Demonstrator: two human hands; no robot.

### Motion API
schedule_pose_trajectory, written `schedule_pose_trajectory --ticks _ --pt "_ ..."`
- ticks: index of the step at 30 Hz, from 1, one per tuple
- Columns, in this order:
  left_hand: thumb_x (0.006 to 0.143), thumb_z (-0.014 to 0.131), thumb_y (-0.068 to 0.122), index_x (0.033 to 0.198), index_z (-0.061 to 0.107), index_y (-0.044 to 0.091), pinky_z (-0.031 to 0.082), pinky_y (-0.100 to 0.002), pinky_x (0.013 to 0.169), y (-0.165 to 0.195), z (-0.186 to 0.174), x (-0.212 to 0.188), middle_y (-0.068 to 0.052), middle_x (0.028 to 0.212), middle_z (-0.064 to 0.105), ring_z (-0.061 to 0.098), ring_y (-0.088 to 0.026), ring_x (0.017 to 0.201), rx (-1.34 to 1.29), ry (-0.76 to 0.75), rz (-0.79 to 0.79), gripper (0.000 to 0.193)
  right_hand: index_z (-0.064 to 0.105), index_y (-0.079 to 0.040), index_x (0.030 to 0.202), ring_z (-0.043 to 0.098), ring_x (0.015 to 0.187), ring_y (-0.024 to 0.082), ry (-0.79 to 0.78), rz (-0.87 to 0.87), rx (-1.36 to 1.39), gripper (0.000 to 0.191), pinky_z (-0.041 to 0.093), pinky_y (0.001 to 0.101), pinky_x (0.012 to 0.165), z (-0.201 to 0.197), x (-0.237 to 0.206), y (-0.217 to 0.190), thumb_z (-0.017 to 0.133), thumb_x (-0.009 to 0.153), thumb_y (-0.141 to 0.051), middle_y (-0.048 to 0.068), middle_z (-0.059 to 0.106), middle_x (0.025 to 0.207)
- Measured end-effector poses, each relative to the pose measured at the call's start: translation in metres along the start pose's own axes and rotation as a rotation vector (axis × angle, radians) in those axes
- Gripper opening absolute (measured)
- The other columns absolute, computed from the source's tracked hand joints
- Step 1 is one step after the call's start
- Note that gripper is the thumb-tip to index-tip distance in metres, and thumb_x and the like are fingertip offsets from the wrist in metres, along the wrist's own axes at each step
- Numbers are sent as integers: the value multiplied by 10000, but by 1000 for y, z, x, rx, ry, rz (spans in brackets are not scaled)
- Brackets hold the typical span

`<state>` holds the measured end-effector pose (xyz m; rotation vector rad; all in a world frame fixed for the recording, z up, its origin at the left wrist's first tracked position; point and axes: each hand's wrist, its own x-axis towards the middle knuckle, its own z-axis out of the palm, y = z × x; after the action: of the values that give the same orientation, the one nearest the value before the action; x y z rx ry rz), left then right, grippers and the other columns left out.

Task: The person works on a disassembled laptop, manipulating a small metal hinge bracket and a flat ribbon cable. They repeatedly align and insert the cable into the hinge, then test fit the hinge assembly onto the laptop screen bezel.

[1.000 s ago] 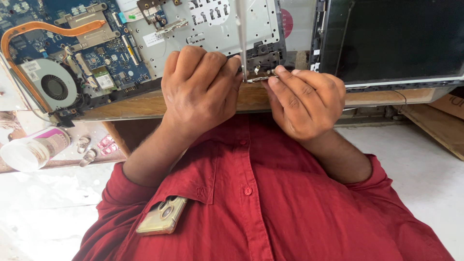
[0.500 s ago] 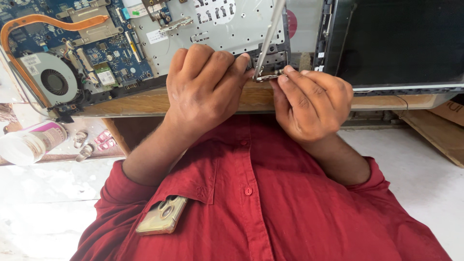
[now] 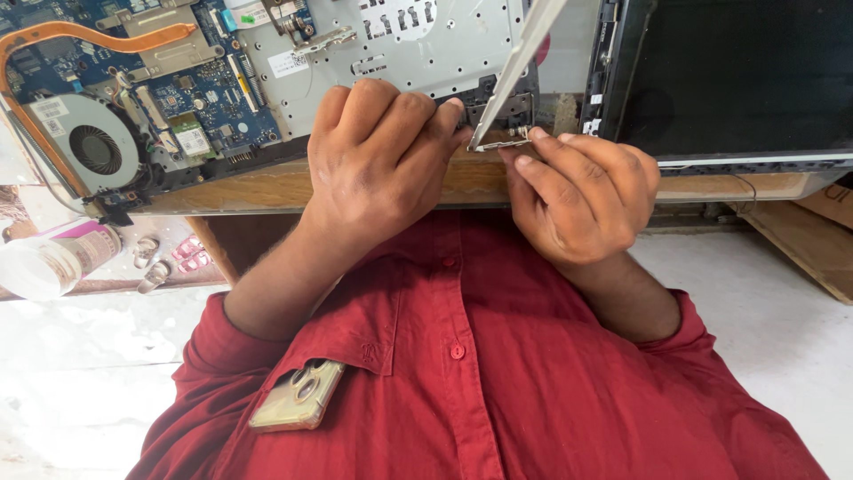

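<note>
- Head view: opened laptop base [image 3: 391,44] lies on the wooden table edge [image 3: 249,188]. Its grey metal inner plate is exposed, with the blue circuit board [image 3: 133,62], round fan [image 3: 93,147] and copper heat pipe [image 3: 80,36] to its left in the picture.
- Metal hinge bracket [image 3: 502,140], small and silvery, sits at the base's near edge, just between the two hands. A long flat silver strip [image 3: 520,62] rises from it at a slant and runs out of the top of the picture.
- Left hand [image 3: 382,164] is curled, knuckles up, fingertips pressed at the bracket's left end. Whether it truly pinches the metal cannot be told; the fingers cover the contact.
- Right hand [image 3: 582,191] is closed, with thumb and forefinger tips clamped on the bracket's right end.
- The hands are close together, almost touching at the bracket.
- Dark laptop screen [image 3: 737,80] lies to the right, cut off by the picture's edge.
- Red shirt [image 3: 498,373] fills the lower part; phone [image 3: 298,396] pokes out of the chest pocket.
- Clear plastic container [image 3: 49,262] at the left edge is blurred; the small bits beside it are too small to tell.
- The bracket's screws and how it joins the base are hidden by the fingers.
</note>
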<state>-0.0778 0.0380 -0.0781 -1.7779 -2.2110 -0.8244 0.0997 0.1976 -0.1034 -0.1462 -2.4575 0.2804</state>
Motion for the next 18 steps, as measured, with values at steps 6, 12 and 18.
schedule_pose_trajectory --ticks 6,12,18 --pt "981 781 142 1145 714 72 385 -361 784 0 -1 1 11 967 571 527 -188 918 1 -5 -6 191 707 -142 958 690 988 190 24 -12 1 225 477 354 835 2 -2 2 925 904 -150 10 782 1057" --pt "953 780 123 1118 712 61 378 -366 789 -1 0 -1 6 1000 578 525 -187 922 7 -16 -1 189 695 -170 922 688 964 177 55 -29 4 265 467 352 817 3 -3 3 954 869 -183 -39 749 950" --pt "940 784 65 1124 713 98 367 -370 769 -1 2 -1 12 954 554 515 -193 902 33 -9 -6 200 651 -174 906 686 985 185 38 -24 2 319 458 349 829 2 -2 4 966 897 -227 -25 751 1010"
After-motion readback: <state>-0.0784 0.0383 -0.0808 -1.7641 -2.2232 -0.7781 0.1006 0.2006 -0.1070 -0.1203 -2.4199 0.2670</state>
